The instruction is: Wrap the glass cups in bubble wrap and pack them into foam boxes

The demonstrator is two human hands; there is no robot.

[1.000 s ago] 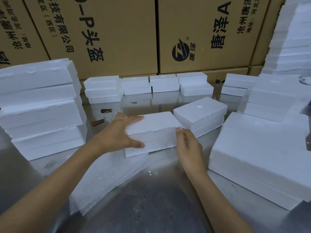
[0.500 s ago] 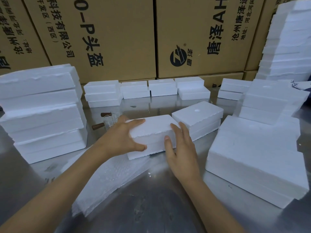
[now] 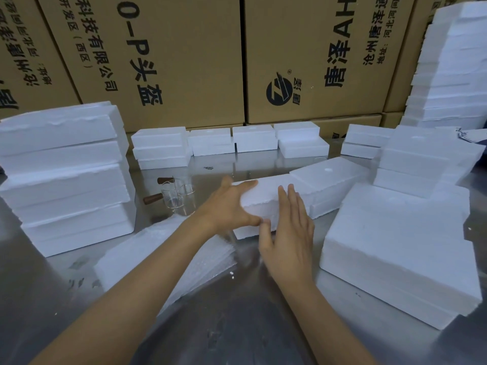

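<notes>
- Foam box point(image 3: 266, 204) sits closed on the steel bench point(image 3: 237, 325), centre, just beside another foam box point(image 3: 329, 177) on its right; it has slid away from the camera since the earlier frames.
- left hand point(image 3: 226, 206) grips the box's left end, thumb on the near side wall, fingers point(image 3: 245, 184) over the top edge; same hold as half a second ago.
- right hand point(image 3: 287, 233) now lies flat and open against the box's near face, fingers straight and together, gripping nothing; a second ago it was curled at the right corner.
- glass cups point(image 3: 176, 196) with brown handles stand left of the box, behind the left wrist, more visible now than before; unwrapped.
- bubble wrap point(image 3: 163, 259) stack lies flat on the bench under the left forearm, unmoved.
- Tall foam stack point(image 3: 66, 175) at left, large foam slab stack point(image 3: 395, 248) at right, small foam boxes point(image 3: 229, 140) in a row at the back, cardboard cartons point(image 3: 184, 61) behind them.
- Camera has tilted slightly; background shifted a little.
</notes>
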